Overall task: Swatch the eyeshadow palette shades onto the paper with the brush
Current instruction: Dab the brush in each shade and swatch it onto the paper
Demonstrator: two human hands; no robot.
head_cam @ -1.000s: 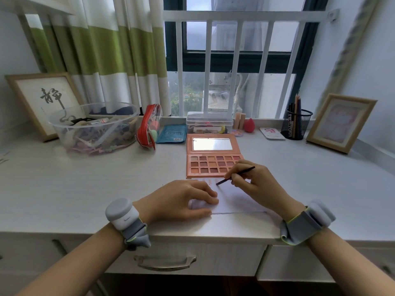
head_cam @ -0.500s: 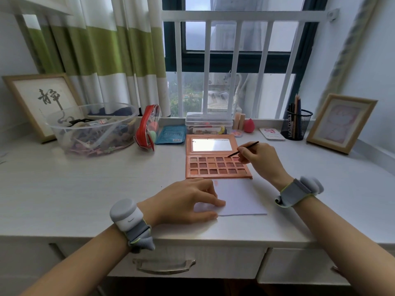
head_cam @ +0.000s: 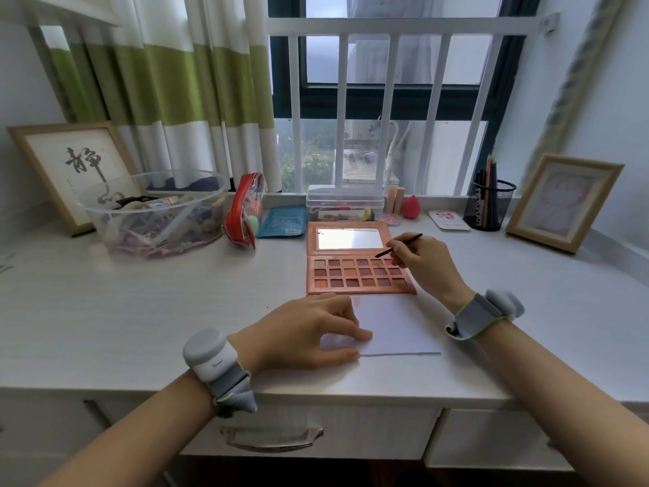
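On the pale wood-grain desk (head_cam: 140, 311) a flat coral eyeshadow palette (head_cam: 358, 275) lies open, mirror lid back, square matte pans in rows. Just below it, at six o'clock, sits a thin white sheet of paper (head_cam: 397, 328) with a faint pink smudge. At ten o'clock a clear plastic bowl (head_cam: 154, 212) holds jumbled trinkets; at two o'clock a black mesh cup (head_cam: 490, 205) holds pencils. The left hand (head_cam: 305, 335) presses relaxed fingers on the paper. The right hand (head_cam: 425, 265) pinches a slim dark brush (head_cam: 398, 245), tip over the top-right pans.
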